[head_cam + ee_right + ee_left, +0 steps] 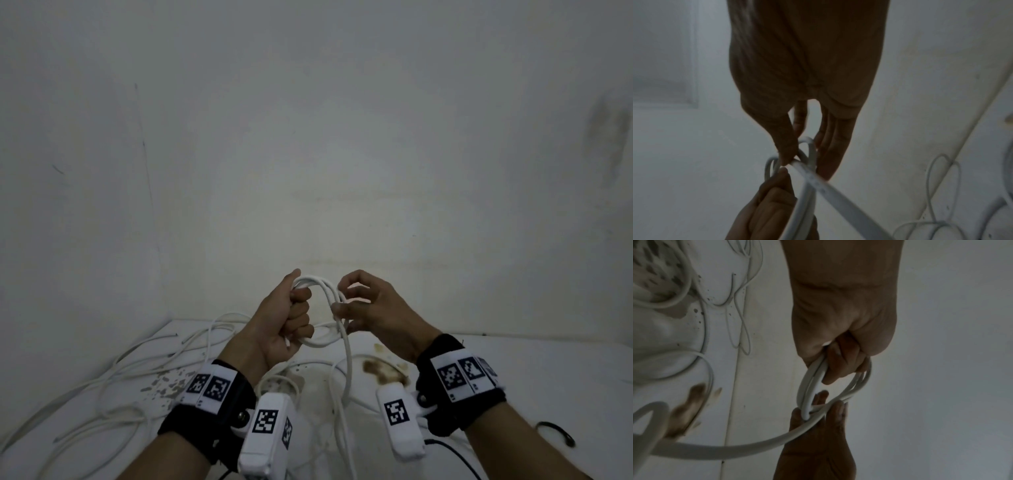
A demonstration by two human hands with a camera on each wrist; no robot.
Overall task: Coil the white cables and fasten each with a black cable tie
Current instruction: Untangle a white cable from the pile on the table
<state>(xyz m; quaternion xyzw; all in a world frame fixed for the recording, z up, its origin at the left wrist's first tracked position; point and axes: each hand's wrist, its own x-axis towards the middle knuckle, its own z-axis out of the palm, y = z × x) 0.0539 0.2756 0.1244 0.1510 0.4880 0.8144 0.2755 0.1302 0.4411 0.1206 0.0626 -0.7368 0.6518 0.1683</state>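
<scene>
Bare wall point(308, 137) stands beyond my left hand point(284, 322), fisted round the white cable coil point(325, 291); my right hand point(373, 308) pinches its strand.

loose cables point(102, 387) crowd left tabletop point(548, 370)

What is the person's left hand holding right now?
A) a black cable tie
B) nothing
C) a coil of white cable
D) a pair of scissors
C: the left hand has its fingers curled round the loops of the white cable coil.
</scene>
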